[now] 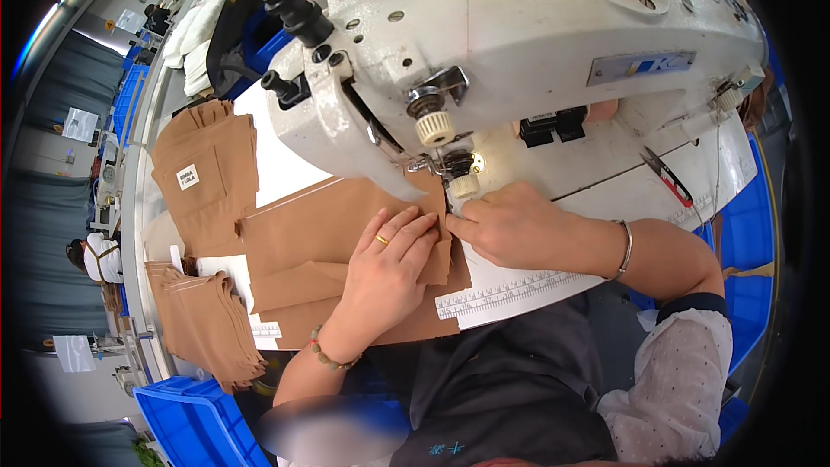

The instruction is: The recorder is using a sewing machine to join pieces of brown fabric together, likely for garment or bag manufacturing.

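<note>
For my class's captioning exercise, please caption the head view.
Left hand resting on brown fabric, right hand at its edge, at a white industrial sewing machine.

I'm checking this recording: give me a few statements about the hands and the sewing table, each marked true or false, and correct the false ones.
1. The left hand rests on brown fabric. True.
2. The right hand holds the red-and-black snips. False: the snips lie on the table, apart from both hands.
3. A beaded bracelet is on the right wrist. False: the beaded bracelet is on the left wrist; the right wears a metal bangle.
4. A stack of brown pieces lies to the left of the left hand. True.
5. The sewing machine's body is black. False: the sewing machine is mostly white.
</note>
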A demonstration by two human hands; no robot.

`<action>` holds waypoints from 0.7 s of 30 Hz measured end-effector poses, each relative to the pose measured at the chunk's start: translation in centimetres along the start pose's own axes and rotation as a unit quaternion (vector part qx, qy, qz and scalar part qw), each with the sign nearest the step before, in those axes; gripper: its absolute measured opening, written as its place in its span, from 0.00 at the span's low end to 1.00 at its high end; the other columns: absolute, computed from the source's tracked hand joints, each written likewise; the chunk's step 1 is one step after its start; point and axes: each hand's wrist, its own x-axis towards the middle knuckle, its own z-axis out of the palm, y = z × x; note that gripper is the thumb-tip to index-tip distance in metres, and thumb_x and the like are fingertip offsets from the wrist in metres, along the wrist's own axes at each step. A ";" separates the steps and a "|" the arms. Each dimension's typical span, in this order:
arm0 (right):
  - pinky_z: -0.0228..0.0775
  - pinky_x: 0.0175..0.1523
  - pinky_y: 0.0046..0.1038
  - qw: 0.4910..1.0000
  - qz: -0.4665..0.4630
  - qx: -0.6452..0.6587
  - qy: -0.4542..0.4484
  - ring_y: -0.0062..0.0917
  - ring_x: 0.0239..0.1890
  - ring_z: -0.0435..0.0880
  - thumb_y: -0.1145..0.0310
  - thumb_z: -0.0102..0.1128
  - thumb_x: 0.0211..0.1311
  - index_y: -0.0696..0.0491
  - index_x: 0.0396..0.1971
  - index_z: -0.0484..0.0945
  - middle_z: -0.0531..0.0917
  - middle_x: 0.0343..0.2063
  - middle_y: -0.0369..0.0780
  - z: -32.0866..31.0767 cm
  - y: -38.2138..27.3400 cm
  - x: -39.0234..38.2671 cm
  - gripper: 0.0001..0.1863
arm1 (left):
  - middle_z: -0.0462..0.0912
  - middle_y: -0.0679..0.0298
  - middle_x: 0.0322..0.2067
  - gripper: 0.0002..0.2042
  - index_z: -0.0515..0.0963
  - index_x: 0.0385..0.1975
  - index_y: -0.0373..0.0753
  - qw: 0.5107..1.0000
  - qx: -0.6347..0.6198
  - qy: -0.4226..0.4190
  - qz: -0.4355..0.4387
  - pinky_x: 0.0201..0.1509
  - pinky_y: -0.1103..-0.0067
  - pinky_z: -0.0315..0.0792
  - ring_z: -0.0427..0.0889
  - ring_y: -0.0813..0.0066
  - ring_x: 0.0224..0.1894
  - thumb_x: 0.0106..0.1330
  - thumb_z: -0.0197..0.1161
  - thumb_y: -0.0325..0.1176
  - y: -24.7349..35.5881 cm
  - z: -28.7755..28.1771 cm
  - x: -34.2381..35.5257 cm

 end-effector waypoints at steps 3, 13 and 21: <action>0.73 0.26 0.31 1.000 -0.001 -0.008 -0.002 0.28 0.23 0.83 0.71 0.63 0.54 0.54 0.36 0.82 0.78 0.21 0.36 0.1 0.1 -0.1 0.09 | 0.82 0.59 0.56 0.24 0.82 0.46 0.35 0.999 -0.032 0.011 0.002 0.68 0.62 0.71 0.78 0.58 0.62 0.44 0.61 0.19 -0.5 0.3 0.0; 0.71 0.25 0.33 0.999 0.022 0.028 -0.019 0.27 0.21 0.82 0.72 0.64 0.53 0.49 0.45 0.85 0.79 0.21 0.34 0.2 0.6 0.0 0.16 | 0.85 0.60 0.52 0.23 0.84 0.46 0.37 0.997 -0.047 0.057 0.005 0.58 0.68 0.78 0.83 0.58 0.57 0.44 0.64 0.22 -0.4 1.1 0.0; 0.71 0.27 0.37 0.982 0.123 0.142 0.031 0.33 0.22 0.82 0.72 0.59 0.58 0.49 0.42 0.83 0.81 0.20 0.38 -0.4 1.1 0.5 0.12 | 0.84 0.64 0.53 0.22 0.86 0.46 0.43 0.997 -0.030 0.074 0.015 0.56 0.71 0.80 0.84 0.63 0.56 0.45 0.68 0.24 -0.2 1.3 -0.2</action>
